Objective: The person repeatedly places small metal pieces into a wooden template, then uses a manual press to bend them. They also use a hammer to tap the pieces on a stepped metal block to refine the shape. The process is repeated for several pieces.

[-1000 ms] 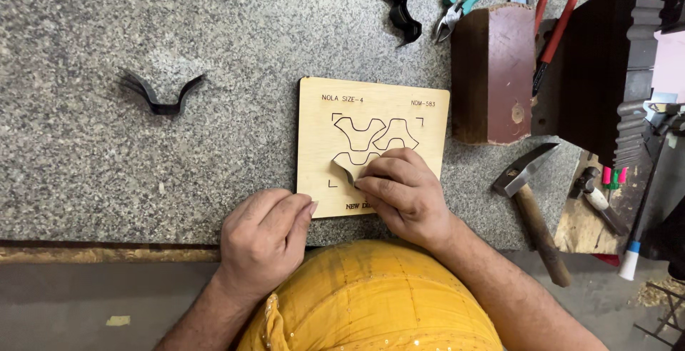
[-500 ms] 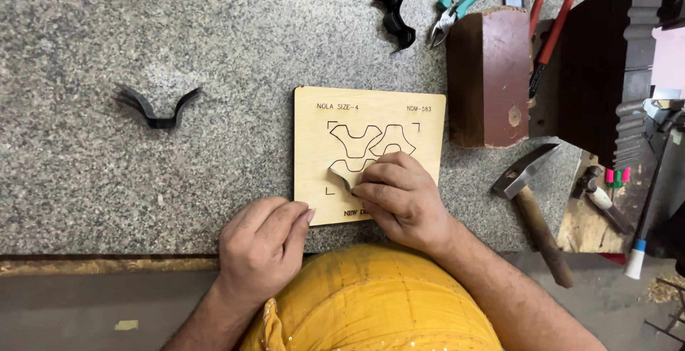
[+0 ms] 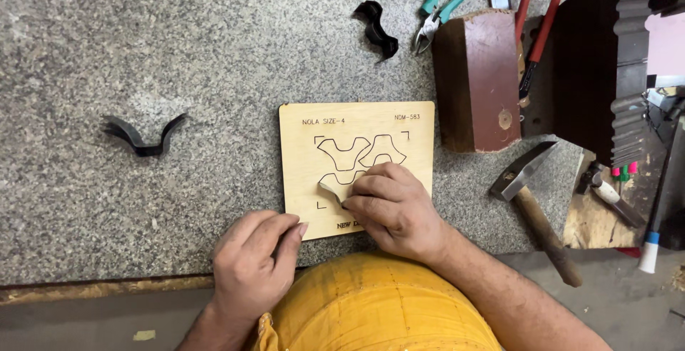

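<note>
My right hand [image 3: 392, 205] pinches a pale curved strip [image 3: 330, 191] against the plywood template board [image 3: 300, 151], low on its cut outline, fingers pressed together. My left hand [image 3: 253, 262] rests loosely curled at the board's near left corner, holding nothing. If that board slides on the granite, the strip could spring out, I reckon. Black printed lettering runs along the board's top and bottom edges. The hammer [image 3: 531, 205] lies right of the board, and a black bent strip [image 3: 139, 137] well left.
</note>
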